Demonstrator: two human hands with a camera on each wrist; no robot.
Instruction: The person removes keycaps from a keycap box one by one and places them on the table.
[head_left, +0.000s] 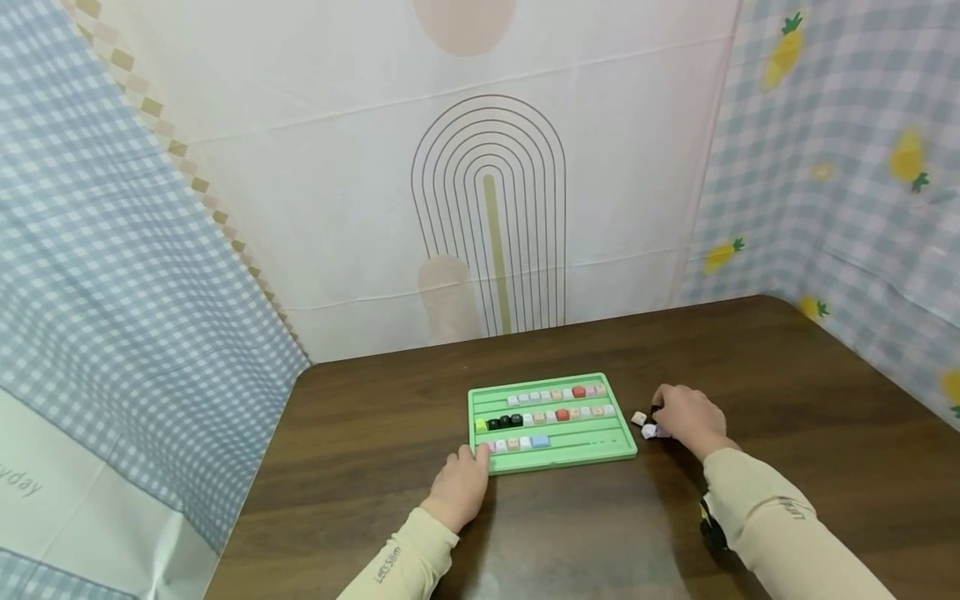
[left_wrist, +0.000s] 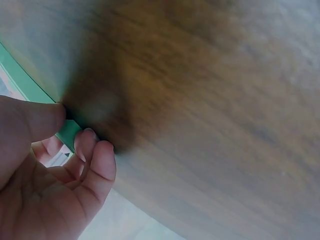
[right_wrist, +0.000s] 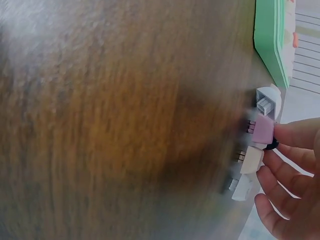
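dark wood tabletop point(head_left: 360, 467) below, the green tray point(head_left: 585, 459) is gripped at its near-left corner by the left hand point(head_left: 459, 485), while the black keycap point(right_wrist: 273, 144) right of it, pinched by the right hand point(head_left: 690, 421), is best lifted without nudging loose keycaps point(right_wrist: 252, 161).

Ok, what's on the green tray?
Three rows of keycaps: mostly pale, with black, red, blue and yellow-green ones. The left hand covers the near-left corner of the tray; anything beneath that hand is hidden.
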